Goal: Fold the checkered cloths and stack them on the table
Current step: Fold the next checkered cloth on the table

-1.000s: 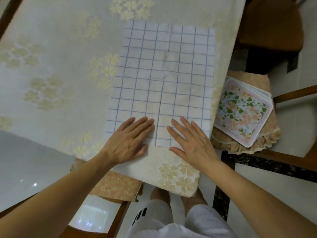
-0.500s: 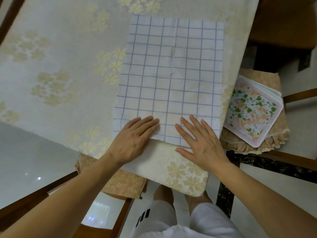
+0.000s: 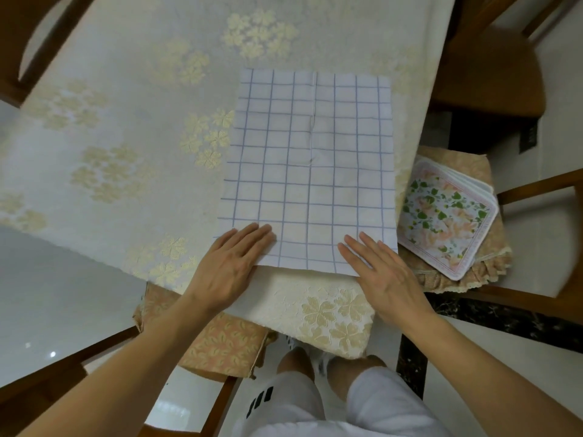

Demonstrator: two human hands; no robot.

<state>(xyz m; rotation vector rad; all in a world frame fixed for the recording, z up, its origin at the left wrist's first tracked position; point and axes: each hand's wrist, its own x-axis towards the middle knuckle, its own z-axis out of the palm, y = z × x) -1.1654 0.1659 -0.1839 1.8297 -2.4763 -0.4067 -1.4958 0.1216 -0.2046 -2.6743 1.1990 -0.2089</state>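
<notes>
**Item: checkered cloth, flattened, hands parted to its near corners**

Checkered cloth [image 3: 307,171]: one piece, white with a blue grid, lying flat on the surface [image 3: 132,99] near its right-hand edge, long side running away from the person. A crease ran down its upper middle.

Left hand [image 3: 228,268]: fingers straight and together, palm down, resting on the near left corner of the cloth; gripping nothing.

Right hand [image 3: 383,274]: fingers straight and slightly spread, flat on the near right corner; gripping nothing.

Change noted: a second earlier both hands lay close together at the middle of the near edge; they had since slid apart toward the two corners. This read as a smoothing pass completed, and the hands were probably placed to lift the near corners for the next fold. No fold in hand as yet.

Containers: none seen. On a cushioned chair seat [image 3: 473,280] just right of the surface lay a stack of floral mats [image 3: 441,217], several edges showing; their count could not be told. No stack of folded checkered cloths was visible on the surface.
</notes>
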